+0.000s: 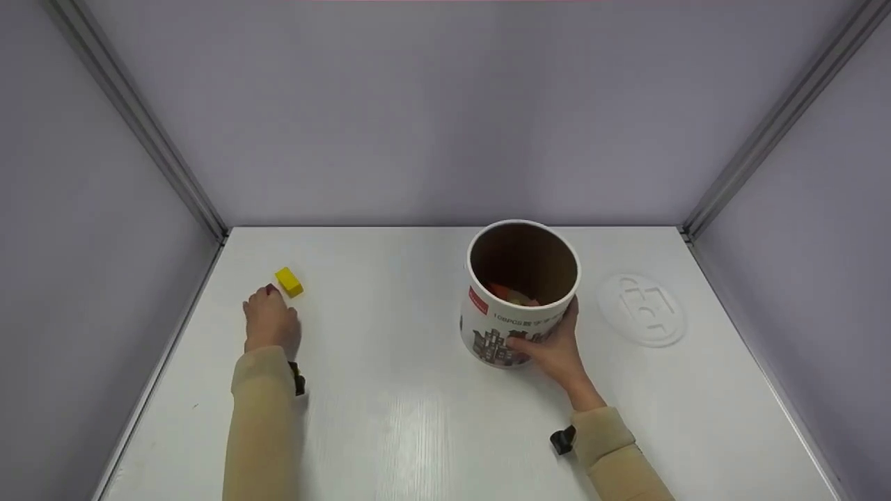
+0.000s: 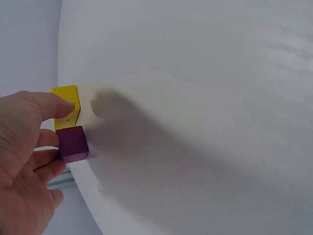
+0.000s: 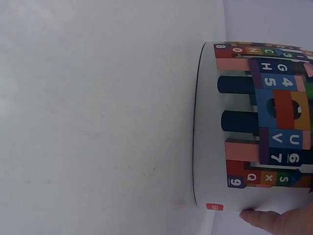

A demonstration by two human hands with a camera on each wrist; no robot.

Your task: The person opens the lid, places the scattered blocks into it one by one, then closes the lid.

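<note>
My left hand is at the left of the white table. Its fingertips touch a small purple block, while the thumb stands apart from that block, in front of a yellow block. In the head view, the yellow block lies just beyond the fingers, and only a bit of the purple block shows. My right hand grips a tall round cardboard bucket low on its right side, thumb across the front. Some coloured pieces lie inside the lidless bucket; most are hidden by its wall.
A round translucent lid lies flat on the table to the right of the bucket. Grey wall panels enclose the table at the back and on both sides.
</note>
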